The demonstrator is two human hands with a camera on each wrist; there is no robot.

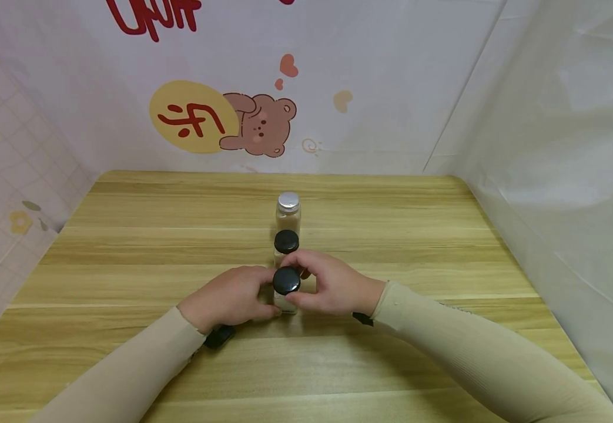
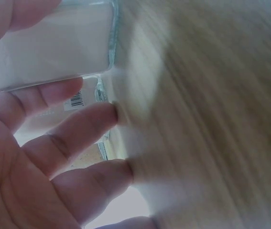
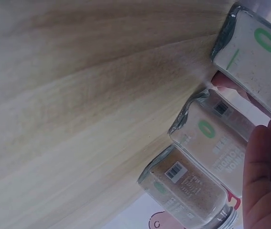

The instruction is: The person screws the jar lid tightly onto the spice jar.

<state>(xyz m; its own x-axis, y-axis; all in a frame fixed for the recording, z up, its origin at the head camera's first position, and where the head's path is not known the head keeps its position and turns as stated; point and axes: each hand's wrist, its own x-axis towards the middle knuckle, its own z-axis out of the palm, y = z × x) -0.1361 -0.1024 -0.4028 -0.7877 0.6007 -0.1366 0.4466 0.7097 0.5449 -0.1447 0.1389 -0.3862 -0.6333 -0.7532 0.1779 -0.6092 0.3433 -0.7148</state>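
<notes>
Three glass seasoning jars stand in a row running away from me. The nearest jar (image 1: 287, 282) has a black lid and pale powder, and both hands are on it. My left hand (image 1: 234, 295) pinches its left side between thumb and forefinger; the other fingers (image 2: 94, 188) reach past it along the wood. With thumb and forefinger my right hand (image 1: 332, 282) grips it from the right, just under the lid. Behind stands a second black-lidded jar (image 3: 211, 136), labelled in green. The rear jar (image 1: 288, 212) has a silver lid and tan contents.
The jars stand on a wood-grain table (image 1: 391, 235). A white wall sheet (image 1: 391, 76) with a printed bear rises behind the table, and white sheeting (image 1: 565, 147) hangs at the right. A dark strapped device (image 1: 220, 336) sits under the left wrist.
</notes>
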